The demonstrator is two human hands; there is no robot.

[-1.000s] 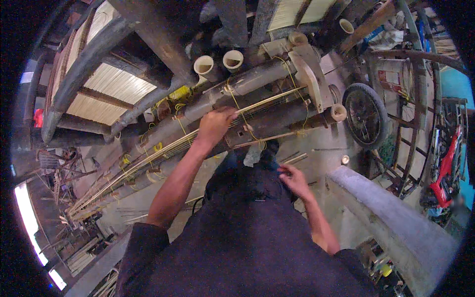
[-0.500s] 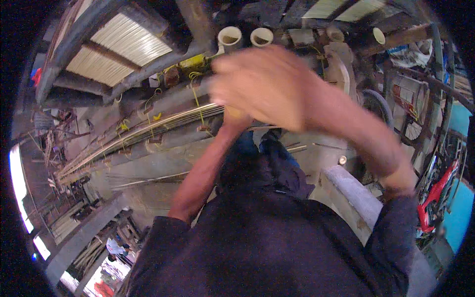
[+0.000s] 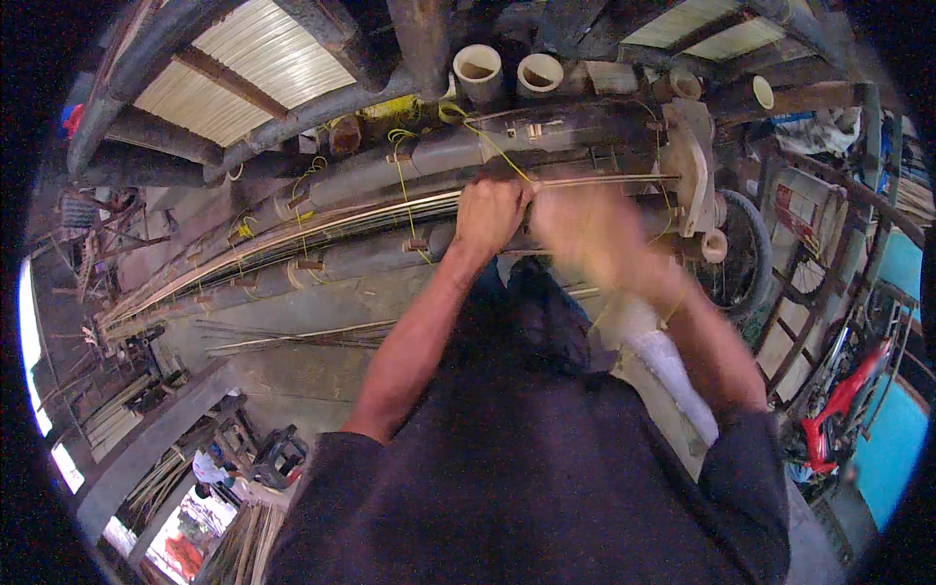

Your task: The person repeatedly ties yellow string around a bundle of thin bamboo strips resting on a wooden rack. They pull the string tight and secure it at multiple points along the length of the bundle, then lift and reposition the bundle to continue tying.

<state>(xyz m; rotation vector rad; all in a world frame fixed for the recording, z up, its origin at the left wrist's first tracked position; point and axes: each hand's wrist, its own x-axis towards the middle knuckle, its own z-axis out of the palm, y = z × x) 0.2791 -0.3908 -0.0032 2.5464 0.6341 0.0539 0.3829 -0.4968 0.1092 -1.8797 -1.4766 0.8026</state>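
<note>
My left hand [image 3: 490, 213] is closed in a fist over a bundle of long, thin, pale rods [image 3: 375, 210]. A yellow cord [image 3: 499, 154] slants down to its fingertips from the far pipe. Just to its right, my right hand [image 3: 590, 229] is smeared by motion, so its grip is unreadable. Thin yellow strands [image 3: 602, 310] show below that hand; I cannot tell whether it holds them. The rods run between two long grey pipes, far pipe [image 3: 444, 146] and near pipe [image 3: 366, 255], and stick out to the right past both hands.
Two white-rimmed round tubes [image 3: 478, 73] stand beyond the pipes. A curved grey bracket [image 3: 694, 161] closes off the right end. Farther right are a wheel [image 3: 746, 253] and a red frame [image 3: 848, 405]. Loose rods [image 3: 302, 341] lie on the floor, and a pale block [image 3: 673, 375] sits below my right forearm.
My hands, overlapping and raised before, are now apart and lower at the rods. The left hand's fist has come into view, and the right has swung to the right.
</note>
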